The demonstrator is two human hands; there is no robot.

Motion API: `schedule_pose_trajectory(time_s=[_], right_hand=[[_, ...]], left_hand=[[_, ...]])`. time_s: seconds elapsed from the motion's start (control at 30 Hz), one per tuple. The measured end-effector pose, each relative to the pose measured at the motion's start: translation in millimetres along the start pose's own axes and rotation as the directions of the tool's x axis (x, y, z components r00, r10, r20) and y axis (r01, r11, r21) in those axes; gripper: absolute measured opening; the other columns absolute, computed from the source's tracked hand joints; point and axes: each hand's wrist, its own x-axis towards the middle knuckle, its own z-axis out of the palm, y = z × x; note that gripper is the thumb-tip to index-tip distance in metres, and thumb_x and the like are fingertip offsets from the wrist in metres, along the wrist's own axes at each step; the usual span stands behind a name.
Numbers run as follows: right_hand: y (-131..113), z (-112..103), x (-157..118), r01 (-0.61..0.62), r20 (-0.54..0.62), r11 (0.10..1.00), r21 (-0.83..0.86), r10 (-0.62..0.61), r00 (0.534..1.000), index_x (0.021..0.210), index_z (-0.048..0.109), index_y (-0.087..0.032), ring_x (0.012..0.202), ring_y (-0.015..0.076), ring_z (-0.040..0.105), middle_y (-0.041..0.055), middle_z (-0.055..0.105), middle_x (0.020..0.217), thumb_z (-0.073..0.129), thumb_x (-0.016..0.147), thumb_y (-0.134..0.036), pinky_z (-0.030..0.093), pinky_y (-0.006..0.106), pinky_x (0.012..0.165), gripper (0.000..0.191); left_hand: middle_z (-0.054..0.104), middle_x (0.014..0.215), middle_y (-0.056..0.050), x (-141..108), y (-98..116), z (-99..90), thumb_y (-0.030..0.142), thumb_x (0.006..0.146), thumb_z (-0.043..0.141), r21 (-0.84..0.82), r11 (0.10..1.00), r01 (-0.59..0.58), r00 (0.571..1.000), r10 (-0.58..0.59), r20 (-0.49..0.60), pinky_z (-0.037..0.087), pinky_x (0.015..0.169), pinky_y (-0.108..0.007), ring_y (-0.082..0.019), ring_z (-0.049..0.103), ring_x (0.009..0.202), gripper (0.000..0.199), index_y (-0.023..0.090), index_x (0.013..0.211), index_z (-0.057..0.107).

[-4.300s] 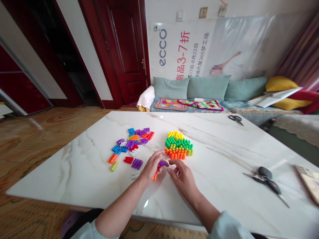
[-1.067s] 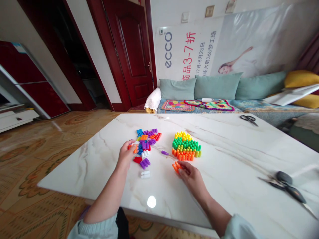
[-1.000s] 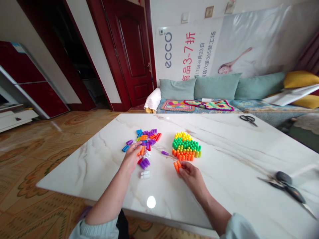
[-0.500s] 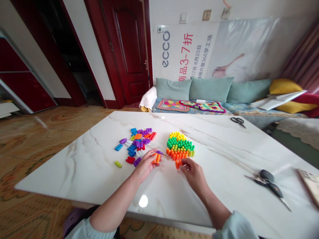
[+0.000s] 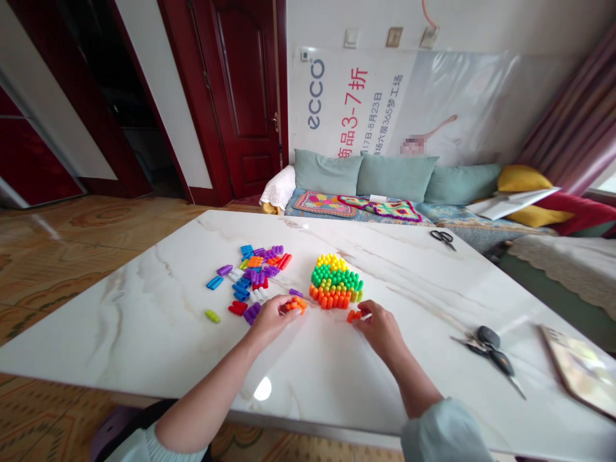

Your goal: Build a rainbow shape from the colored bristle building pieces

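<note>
My left hand [image 5: 273, 316] is closed round some orange bullet-shaped plastic pieces [image 5: 296, 304], which stick out past its fingertips. Just beyond them lies a purple piece [image 5: 295, 292]. My right hand [image 5: 380, 326] pinches a small orange bullet-shaped piece [image 5: 353, 316] between thumb and fingers, close to the tabletop. Between the hands and a little farther off stands a tight block of such pieces [image 5: 332, 283], in yellow, green, olive and orange bands. Its orange row faces me, apart from the piece in my right hand. The palm sides of both hands are hidden.
Left of the block, a loose pile of coloured pieces [image 5: 257, 274] spreads over the white marbled table [image 5: 158, 333]. One lime piece [image 5: 212, 316] lies apart. Scissors [image 5: 491, 350] lie on the right near a flat box-like item [image 5: 580, 369]; black-handled scissors [image 5: 443, 238] rest at the far edge.
My right hand has shifted right with its orange piece, away from the block's front row. The orange pieces in my left hand have tipped flatter. The whole view has turned slightly right.
</note>
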Motion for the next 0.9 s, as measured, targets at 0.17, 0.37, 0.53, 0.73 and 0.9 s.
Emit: schedule_pose_trajectory(time_s=[0.17, 0.37, 0.53, 0.73, 0.9], right_hand=[[0, 7, 1, 0.078, -0.016, 0.997, 0.022, -0.078, 0.997, 0.085, 0.066, -0.020, 0.072, 0.0157, 0.061, 0.0036, 0.069, 0.086, 0.054, 0.073, -0.016, 0.043, 0.026, 0.068, 0.018], [-9, 17, -5, 0.202, -0.117, 0.969, 0.142, -0.186, 0.976, 0.088, 0.063, -0.019, 0.067, 0.0137, 0.060, 0.0041, 0.067, 0.087, 0.052, 0.073, -0.017, 0.043, 0.025, 0.066, 0.019], [-20, 6, -15, 0.065, -0.110, 0.998, 0.002, -0.064, 0.992, 0.076, 0.061, -0.021, 0.064, 0.0145, 0.058, 0.0012, 0.066, 0.078, 0.056, 0.077, -0.028, 0.037, 0.025, 0.058, 0.009], [-30, 7, -24, 0.125, 0.075, 0.992, -0.022, -0.123, 0.990, 0.073, 0.068, -0.023, 0.067, 0.0134, 0.059, 0.0003, 0.068, 0.080, 0.059, 0.079, -0.029, 0.037, 0.024, 0.062, 0.013], [-32, 14, -25, 0.153, 0.089, 0.988, -0.003, -0.153, 0.984, 0.094, 0.069, -0.023, 0.069, 0.0127, 0.059, 0.0015, 0.067, 0.091, 0.060, 0.078, -0.024, 0.041, 0.024, 0.067, 0.019]], left_hand=[[0.071, 0.099, -0.007, 3, 3, 3.3, 0.021, 0.071, 0.066, 0.158, 0.982, -0.108, 0.994, 0.110, -0.001, 0.053, 0.074, -0.028, -0.018, 0.066, 0.083, 0.032, 0.015, 0.103, 0.068], [0.062, 0.106, -0.005, 5, -5, 16.2, 0.007, 0.074, 0.058, 0.267, 0.906, -0.328, 0.943, 0.332, 0.031, 0.054, 0.072, -0.026, -0.014, 0.063, 0.081, 0.038, 0.021, 0.108, 0.063], [0.059, 0.098, -0.003, -3, -1, 19.9, 0.007, 0.073, 0.058, 0.354, 0.879, -0.320, 0.915, 0.383, -0.124, 0.053, 0.069, -0.027, -0.011, 0.059, 0.069, 0.028, 0.019, 0.098, 0.058], [0.064, 0.094, -0.004, -17, 14, 24.4, 0.019, 0.083, 0.059, 0.445, 0.794, -0.413, 0.901, 0.428, 0.072, 0.048, 0.089, -0.033, -0.020, 0.059, 0.097, 0.008, 0.021, 0.086, 0.066], [0.064, 0.109, -0.006, -17, 12, 28.6, 0.022, 0.082, 0.061, 0.482, 0.762, -0.431, 0.898, 0.414, 0.148, 0.045, 0.096, -0.036, -0.023, 0.055, 0.107, 0.019, 0.024, 0.099, 0.069]])
